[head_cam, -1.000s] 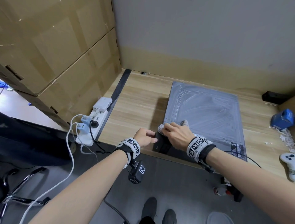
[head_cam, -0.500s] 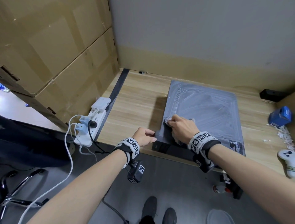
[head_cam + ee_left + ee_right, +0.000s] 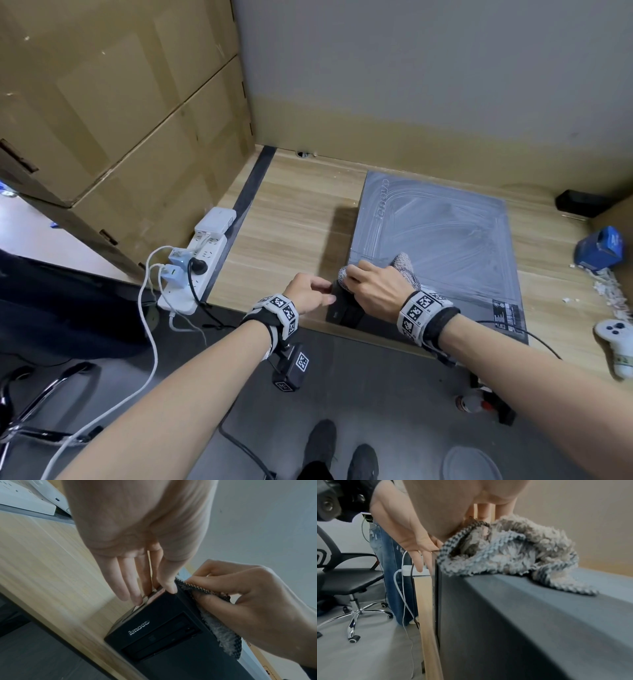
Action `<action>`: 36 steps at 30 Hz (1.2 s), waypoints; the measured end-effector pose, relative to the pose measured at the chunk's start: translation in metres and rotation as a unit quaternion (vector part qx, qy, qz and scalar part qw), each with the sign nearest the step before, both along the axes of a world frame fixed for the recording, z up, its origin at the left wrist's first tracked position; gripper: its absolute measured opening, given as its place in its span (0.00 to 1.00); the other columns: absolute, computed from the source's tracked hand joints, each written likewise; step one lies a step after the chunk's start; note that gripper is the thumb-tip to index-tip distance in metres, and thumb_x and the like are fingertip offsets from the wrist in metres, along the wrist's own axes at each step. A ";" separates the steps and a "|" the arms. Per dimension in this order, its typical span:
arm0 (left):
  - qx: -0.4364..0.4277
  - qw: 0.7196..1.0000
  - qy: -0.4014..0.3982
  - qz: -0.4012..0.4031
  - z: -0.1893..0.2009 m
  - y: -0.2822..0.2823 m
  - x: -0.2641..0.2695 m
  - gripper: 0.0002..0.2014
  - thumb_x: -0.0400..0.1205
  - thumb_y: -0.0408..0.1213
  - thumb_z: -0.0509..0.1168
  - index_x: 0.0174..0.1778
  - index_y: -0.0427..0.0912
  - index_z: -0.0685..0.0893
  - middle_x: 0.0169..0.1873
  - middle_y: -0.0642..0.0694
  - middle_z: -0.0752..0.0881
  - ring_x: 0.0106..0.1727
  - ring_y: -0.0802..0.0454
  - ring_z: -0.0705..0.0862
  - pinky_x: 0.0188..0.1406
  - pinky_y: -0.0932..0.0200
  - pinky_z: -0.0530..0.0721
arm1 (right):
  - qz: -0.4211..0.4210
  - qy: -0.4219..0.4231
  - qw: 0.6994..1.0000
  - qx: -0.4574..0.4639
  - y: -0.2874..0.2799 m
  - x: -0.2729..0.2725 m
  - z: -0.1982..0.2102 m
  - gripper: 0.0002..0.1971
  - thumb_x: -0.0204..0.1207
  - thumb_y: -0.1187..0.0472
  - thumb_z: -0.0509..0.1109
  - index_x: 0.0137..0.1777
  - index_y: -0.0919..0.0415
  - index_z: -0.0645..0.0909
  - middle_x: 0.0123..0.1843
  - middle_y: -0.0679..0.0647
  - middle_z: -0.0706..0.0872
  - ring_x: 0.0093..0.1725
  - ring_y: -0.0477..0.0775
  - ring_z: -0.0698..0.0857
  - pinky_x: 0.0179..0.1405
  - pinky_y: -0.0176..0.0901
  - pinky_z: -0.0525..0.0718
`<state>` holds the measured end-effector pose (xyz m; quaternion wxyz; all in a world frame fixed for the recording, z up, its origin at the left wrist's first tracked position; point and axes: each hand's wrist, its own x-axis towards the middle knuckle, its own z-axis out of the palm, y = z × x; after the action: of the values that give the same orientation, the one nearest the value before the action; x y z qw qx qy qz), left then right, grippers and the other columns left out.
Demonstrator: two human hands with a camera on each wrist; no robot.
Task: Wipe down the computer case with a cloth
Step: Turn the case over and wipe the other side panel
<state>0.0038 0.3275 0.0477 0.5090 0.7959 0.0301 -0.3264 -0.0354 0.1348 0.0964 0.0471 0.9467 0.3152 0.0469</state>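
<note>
While the computer case [image 3: 442,246] lies flat on its side on the wooden tabletop [image 3: 291,219], its grey upper panel streaked with wipe marks, the right hand [image 3: 375,286] has its grip closed around a bunched grey knitted cloth [image 3: 406,265] and holds it against the panel at the case's near-left corner. From the left wrist view, the fingers [image 3: 221,582] of that hand curl over the cloth [image 3: 221,631], which drapes along the top edge of the black front face, just above the drive-bay slot. From the right wrist view, most of the cloth [image 3: 513,551] sits fluffed up on the panel beyond the hand.

Just left of that grip, the left hand [image 3: 306,293] touches the same corner of the case [image 3: 164,631]: its fingers [image 3: 135,582] are fairly straight, the tips resting on the corner's side edge and the thumb tip on the top edge, grasping nothing.

Further left of both hands, a white power strip [image 3: 195,263] with several plugs and trailing cables lies at the tabletop's left edge, with large cardboard boxes [image 3: 113,113] behind it. Well to the right of the right grip lie a blue box [image 3: 601,246] and a white game controller [image 3: 616,346]. Below the tabletop's edge, an office chair [image 3: 349,580] stands on the grey floor.
</note>
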 end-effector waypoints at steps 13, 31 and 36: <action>0.018 1.000 0.006 0.015 0.007 -0.001 0.000 0.19 0.75 0.34 0.77 0.63 0.41 0.87 0.51 0.47 0.89 0.49 0.53 0.85 0.61 0.53 0.86 | -0.010 0.019 1.000 0.023 -0.004 -0.002 -0.003 0.11 0.76 0.58 0.57 0.47 0.59 0.80 0.46 0.52 0.78 0.43 0.57 0.81 0.16 0.45 0.74; 0.027 1.000 0.012 0.007 0.016 -0.001 -0.001 0.20 0.76 0.32 0.76 0.64 0.40 0.86 0.52 0.46 0.88 0.51 0.51 0.85 0.57 0.53 0.86 | -0.422 0.313 0.802 0.284 0.019 0.030 0.017 0.03 0.63 0.56 0.77 0.30 0.48 0.89 0.33 0.46 0.90 0.42 0.51 0.88 0.42 0.42 0.86; 0.028 1.000 0.008 0.004 0.016 -0.002 -0.002 0.18 0.75 0.32 0.76 0.62 0.39 0.87 0.47 0.47 0.88 0.43 0.53 0.83 0.44 0.59 0.82 | -0.451 0.321 0.781 0.288 0.025 0.031 0.020 0.04 0.59 0.58 0.71 0.29 0.57 0.87 0.31 0.55 0.89 0.39 0.60 0.88 0.43 0.46 0.88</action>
<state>0.0023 0.3255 0.0637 0.4875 0.8072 0.0466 -0.3294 -0.0043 0.1599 0.1162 -0.3161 0.9104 -0.1795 -0.1976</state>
